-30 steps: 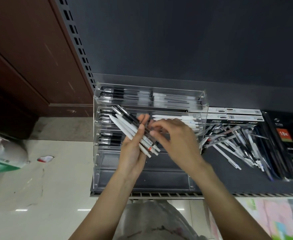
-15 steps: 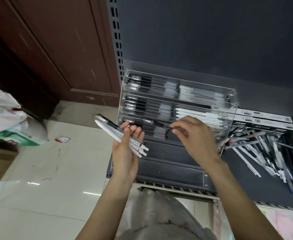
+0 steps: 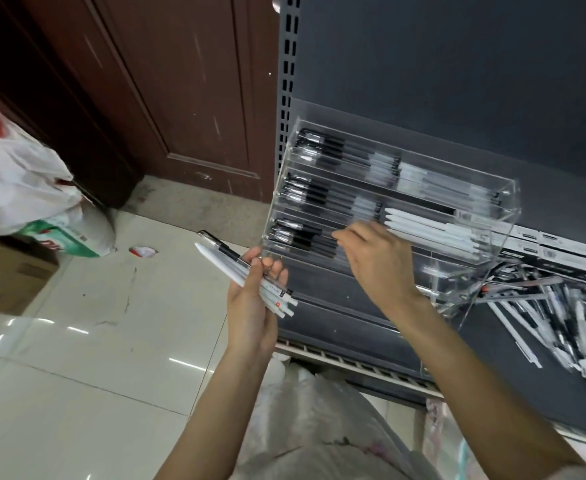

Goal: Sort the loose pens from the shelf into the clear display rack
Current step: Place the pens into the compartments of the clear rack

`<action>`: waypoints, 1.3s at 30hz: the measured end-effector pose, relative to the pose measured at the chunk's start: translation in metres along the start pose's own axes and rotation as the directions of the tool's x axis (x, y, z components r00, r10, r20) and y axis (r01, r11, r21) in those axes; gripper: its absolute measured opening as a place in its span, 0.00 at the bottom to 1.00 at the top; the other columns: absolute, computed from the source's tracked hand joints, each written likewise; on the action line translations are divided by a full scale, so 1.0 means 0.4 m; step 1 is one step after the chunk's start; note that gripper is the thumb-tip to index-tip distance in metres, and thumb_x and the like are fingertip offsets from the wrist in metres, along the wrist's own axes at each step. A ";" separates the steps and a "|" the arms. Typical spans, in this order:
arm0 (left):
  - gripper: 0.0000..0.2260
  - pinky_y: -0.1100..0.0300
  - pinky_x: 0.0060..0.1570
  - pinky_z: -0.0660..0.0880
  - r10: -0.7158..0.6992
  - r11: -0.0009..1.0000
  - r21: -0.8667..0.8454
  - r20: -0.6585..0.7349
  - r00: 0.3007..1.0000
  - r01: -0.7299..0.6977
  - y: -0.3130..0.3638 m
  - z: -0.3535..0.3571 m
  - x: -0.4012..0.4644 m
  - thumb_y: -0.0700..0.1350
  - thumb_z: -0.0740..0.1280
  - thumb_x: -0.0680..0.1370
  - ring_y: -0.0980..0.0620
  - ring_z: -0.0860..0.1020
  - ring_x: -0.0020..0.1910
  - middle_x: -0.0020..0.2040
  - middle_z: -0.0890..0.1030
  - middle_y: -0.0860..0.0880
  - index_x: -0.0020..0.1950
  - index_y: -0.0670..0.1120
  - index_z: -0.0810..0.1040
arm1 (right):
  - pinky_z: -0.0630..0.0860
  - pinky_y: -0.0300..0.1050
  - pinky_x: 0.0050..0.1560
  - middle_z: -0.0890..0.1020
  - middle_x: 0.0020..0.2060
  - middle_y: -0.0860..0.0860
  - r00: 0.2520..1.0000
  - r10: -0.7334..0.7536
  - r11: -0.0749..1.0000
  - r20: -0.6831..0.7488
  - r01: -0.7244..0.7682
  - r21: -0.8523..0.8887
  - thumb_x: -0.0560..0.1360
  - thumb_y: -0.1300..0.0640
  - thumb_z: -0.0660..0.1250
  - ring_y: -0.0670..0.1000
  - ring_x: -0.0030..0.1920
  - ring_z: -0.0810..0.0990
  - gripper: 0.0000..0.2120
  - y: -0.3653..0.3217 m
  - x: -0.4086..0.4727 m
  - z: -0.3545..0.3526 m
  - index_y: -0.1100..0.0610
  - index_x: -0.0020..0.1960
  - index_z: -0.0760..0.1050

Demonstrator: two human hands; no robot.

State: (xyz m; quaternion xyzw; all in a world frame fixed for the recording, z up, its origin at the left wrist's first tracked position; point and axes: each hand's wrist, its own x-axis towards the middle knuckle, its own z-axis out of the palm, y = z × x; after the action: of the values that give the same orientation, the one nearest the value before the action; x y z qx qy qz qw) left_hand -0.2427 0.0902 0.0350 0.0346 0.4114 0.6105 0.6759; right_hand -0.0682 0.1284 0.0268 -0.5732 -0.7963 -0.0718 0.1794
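Note:
The clear display rack (image 3: 508, 202) stands on the dark shelf (image 3: 492, 355), its tiers holding rows of black pens and white pens. My left hand (image 3: 250, 306) grips a bundle of white and black pens (image 3: 246, 275) just left of the rack's front corner. My right hand (image 3: 378, 265) reaches into the third tier on the left side, its fingertips pinching a black pen (image 3: 322, 241) that lies among the black pens there. A pile of loose pens (image 3: 544, 306) lies on the shelf to the right of the rack.
Flat pen boxes (image 3: 558, 245) sit behind the loose pile. A perforated shelf upright (image 3: 286, 81) rises left of the rack. On the tiled floor to the left are a white plastic bag (image 3: 24, 188), a cardboard box (image 3: 4, 282) and a scrap of litter (image 3: 142, 251).
My right hand drew a black pen from the bundle and carried it into the rack's third tier. My left hand with the bundle drew back to the left of the rack.

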 end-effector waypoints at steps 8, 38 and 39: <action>0.07 0.58 0.52 0.76 -0.010 1.000 0.029 -0.009 1.000 0.010 -0.012 -0.007 -0.012 0.38 0.57 0.82 0.55 0.79 0.37 0.34 0.77 0.51 0.52 0.44 0.74 | 0.72 0.36 0.28 0.80 0.31 0.48 0.993 -0.001 0.997 0.120 0.009 -0.072 0.59 0.68 0.77 0.49 0.32 0.79 0.14 -0.015 0.014 0.009 0.53 0.40 0.83; 0.15 0.57 0.60 0.75 -0.076 0.994 0.088 0.207 0.975 0.058 -0.088 -0.016 -0.078 0.40 0.55 0.82 0.50 0.79 0.58 0.57 0.82 0.46 0.68 0.46 0.70 | 0.73 0.28 0.42 0.82 0.39 0.40 0.870 0.408 0.609 0.276 -0.484 0.628 0.72 0.59 0.71 0.39 0.40 0.79 0.06 -0.090 -0.194 -0.117 0.52 0.49 0.80; 0.14 0.59 0.56 0.77 -0.041 0.998 0.062 0.154 0.987 0.032 -0.082 -0.032 -0.072 0.40 0.55 0.82 0.52 0.81 0.53 0.52 0.83 0.48 0.66 0.46 0.72 | 0.73 0.29 0.40 0.82 0.39 0.41 0.880 0.412 0.680 0.238 -0.471 0.562 0.73 0.58 0.71 0.39 0.39 0.78 0.05 -0.073 -0.207 -0.110 0.51 0.48 0.81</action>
State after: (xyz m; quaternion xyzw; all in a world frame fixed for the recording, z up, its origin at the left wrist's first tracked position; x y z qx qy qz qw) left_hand -0.2217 0.0515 0.0233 0.0946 0.3758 0.5812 0.7155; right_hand -0.0635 0.0312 0.0397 -0.6626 -0.6220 0.2583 0.3278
